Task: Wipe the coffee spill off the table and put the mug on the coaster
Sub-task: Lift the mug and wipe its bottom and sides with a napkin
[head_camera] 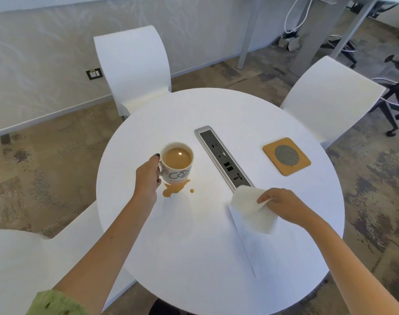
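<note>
The round white table (194,258) has bare surface between the tan coffee spill (172,190) and the square cork coaster with a grey mesh disc (286,156). Across that stretch lies the long silver socket strip (223,159), which seems flush with the top, though the view does not settle it. The white paper napkin (251,209), pinched in the right hand (282,206), covers the strip's near end. The white coffee-filled mug (177,163), gripped by the left hand (148,178), stands at the spill's far edge. Three white moulded chairs (132,64) ring the table.
</note>
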The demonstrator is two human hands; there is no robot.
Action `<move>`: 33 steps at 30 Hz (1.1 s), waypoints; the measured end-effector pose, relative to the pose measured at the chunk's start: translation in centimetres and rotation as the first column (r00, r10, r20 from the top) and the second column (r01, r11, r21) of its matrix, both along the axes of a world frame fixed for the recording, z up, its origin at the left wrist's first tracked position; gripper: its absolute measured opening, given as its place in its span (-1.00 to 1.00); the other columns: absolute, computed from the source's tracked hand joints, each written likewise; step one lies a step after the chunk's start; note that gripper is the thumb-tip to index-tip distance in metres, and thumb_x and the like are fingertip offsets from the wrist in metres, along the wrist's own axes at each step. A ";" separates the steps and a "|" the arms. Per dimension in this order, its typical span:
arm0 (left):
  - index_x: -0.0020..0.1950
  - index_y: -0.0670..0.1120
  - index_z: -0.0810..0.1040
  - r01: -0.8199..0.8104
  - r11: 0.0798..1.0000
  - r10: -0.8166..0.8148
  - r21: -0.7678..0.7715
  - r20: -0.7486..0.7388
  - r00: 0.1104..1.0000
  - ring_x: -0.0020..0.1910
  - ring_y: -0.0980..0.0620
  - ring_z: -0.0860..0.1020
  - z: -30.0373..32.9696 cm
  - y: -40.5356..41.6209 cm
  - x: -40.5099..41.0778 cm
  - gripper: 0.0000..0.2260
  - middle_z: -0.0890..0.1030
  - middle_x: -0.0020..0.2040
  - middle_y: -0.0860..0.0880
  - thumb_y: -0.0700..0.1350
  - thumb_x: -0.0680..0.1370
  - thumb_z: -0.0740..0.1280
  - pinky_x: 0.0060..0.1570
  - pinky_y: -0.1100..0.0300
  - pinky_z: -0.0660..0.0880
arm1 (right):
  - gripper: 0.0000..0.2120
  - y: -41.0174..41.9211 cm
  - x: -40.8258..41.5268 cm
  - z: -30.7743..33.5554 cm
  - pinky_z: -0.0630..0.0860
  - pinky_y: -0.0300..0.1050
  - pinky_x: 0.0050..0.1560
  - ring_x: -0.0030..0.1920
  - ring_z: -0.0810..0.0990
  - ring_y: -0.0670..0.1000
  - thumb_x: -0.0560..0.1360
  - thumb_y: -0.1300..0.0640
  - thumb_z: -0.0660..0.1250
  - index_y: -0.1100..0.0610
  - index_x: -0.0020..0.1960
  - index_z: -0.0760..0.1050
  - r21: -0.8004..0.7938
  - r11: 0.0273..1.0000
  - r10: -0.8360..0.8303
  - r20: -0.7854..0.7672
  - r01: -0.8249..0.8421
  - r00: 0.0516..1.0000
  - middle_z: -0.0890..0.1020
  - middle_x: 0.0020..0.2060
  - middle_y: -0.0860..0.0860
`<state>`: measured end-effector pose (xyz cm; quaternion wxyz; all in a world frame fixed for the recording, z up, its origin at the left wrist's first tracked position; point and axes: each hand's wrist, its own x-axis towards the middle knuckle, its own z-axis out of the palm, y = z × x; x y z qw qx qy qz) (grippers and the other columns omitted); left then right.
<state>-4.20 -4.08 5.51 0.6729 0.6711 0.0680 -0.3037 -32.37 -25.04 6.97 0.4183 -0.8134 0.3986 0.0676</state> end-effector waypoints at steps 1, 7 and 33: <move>-0.15 -0.06 0.46 0.005 1.000 -0.005 -0.003 0.005 1.000 -0.30 0.04 0.29 0.2 0.1 0.2 -0.89 0.34 -0.26 0.00 -0.03 0.45 0.29 -0.35 0.22 0.23 | -0.78 0.3 0.4 0.2 0.47 -0.21 -0.11 -0.02 0.54 -0.09 0.45 0.26 0.31 -0.06 -0.12 0.59 0.046 0.999 0.004 0.012 -0.004 1.000 0.57 0.00 -0.08; -0.14 -0.05 0.45 0.035 0.999 -0.034 -0.020 0.033 0.999 -0.32 0.04 0.23 1.4 0.3 1.2 -0.89 0.31 -0.27 0.00 -0.03 0.46 0.28 -0.38 0.21 0.19 | -0.91 2.7 3.5 -0.5 0.44 -0.17 -0.15 -0.07 0.55 0.02 0.39 0.17 0.44 0.03 -0.14 0.56 -0.026 0.984 -0.166 0.220 0.176 0.961 0.60 -0.11 -0.06; -0.30 -0.01 0.38 0.241 0.967 -0.242 -0.082 -0.014 0.970 -0.48 0.08 0.15 5.2 -0.8 7.4 -0.85 0.22 -0.49 0.08 -0.06 0.44 0.29 -0.42 0.21 0.11 | -0.66 8.6 22.1 -2.1 0.59 0.06 -0.08 0.00 0.65 0.19 0.47 0.40 0.11 0.31 0.19 0.48 0.901 0.412 -0.739 0.244 0.135 0.627 0.64 0.00 0.28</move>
